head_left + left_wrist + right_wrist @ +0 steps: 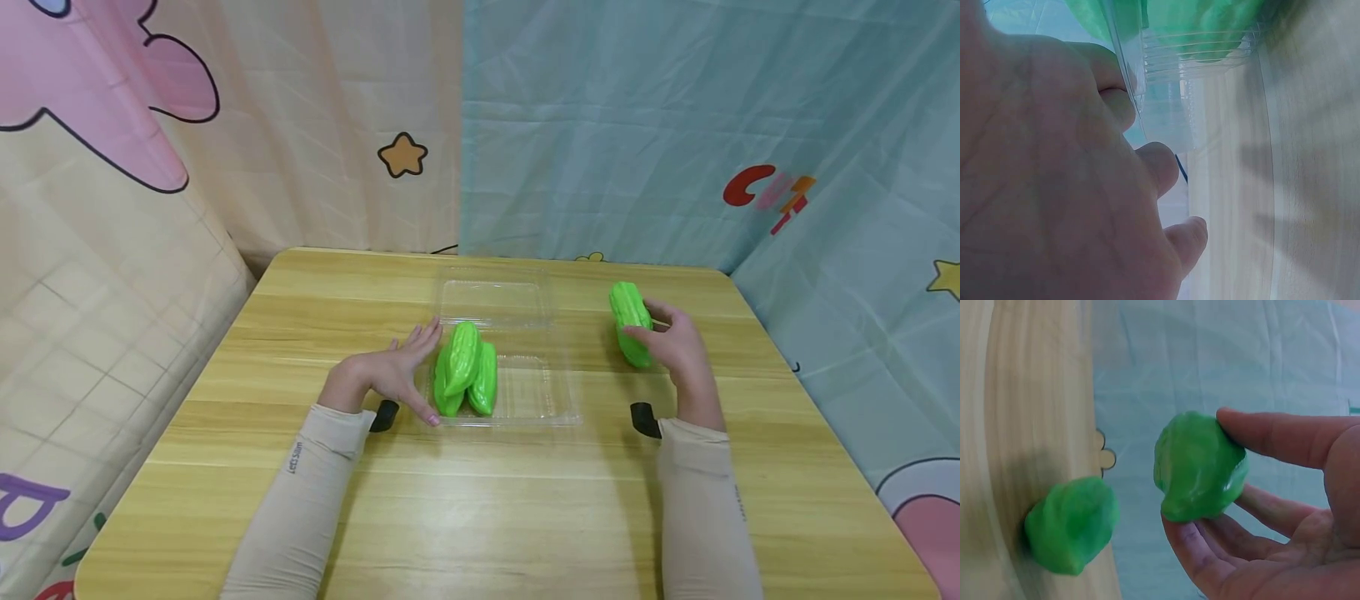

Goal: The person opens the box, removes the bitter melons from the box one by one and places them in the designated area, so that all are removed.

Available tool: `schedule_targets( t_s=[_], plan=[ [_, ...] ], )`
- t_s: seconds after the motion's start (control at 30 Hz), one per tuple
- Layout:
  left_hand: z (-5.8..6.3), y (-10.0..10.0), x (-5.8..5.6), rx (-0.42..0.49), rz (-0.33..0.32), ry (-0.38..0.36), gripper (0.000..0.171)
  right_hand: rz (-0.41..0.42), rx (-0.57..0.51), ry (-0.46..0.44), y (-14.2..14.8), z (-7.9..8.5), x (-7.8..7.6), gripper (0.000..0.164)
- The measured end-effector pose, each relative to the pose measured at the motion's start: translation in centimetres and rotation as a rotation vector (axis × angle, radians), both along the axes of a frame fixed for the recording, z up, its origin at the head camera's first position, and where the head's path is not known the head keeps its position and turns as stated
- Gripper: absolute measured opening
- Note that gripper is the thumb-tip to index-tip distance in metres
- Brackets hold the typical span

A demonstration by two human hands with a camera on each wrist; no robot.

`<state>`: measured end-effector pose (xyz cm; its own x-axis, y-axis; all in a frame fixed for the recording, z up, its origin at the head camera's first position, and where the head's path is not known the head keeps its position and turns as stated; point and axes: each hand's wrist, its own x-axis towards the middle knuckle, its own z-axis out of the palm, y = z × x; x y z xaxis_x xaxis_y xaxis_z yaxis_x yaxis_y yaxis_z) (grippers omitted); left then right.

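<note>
My right hand [678, 337] pinches a bright green, ribbed bitter melon [1194, 465] between thumb and fingers, above the table's right side. Below it another green bitter melon [1072, 525] lies on the table, largely covered by the held one in the head view. At the middle, a clear plastic clamshell box [528, 387] stands with its lid [495, 300] folded back. Several bitter melons [463, 358] are piled in the box's left half. My left hand [393, 371] rests against the box's left side, fingers spread, thumb at the front corner.
The wooden table [480, 517] has a rounded far left corner, and printed curtains [637, 125] hang close behind and on both sides. A black wrist mount [384, 415] juts from the left sleeve, another black mount [645, 419] from the right.
</note>
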<state>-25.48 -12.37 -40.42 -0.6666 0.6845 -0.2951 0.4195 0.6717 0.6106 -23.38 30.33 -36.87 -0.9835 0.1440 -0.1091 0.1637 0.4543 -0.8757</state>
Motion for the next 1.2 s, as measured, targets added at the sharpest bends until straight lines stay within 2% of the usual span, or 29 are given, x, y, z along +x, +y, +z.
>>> schedule_targets(
  t_s=[0.37,0.6,0.77,0.97,1.2],
  plan=[
    [0.1,-0.1,0.2,0.004,0.005,-0.004,0.148,-0.143,0.044,-0.020,2.5,-1.8,-0.7,0.072],
    [0.1,-0.1,0.2,0.002,0.006,-0.003,0.149,-0.211,0.018,-0.051,4.0,-3.1,-1.1,0.071],
    [0.0,-0.1,0.2,0.002,0.006,0.000,0.149,-0.209,0.043,-0.048,4.5,-4.0,-1.4,0.069],
    [0.0,-0.1,0.2,0.003,0.003,-0.005,0.149,-0.198,0.046,-0.099,4.6,-5.0,-1.5,0.070],
    [0.0,0.0,0.0,0.004,0.003,-0.005,0.149,-0.170,0.066,-0.137,4.9,-5.1,-1.3,0.071]
  ],
)
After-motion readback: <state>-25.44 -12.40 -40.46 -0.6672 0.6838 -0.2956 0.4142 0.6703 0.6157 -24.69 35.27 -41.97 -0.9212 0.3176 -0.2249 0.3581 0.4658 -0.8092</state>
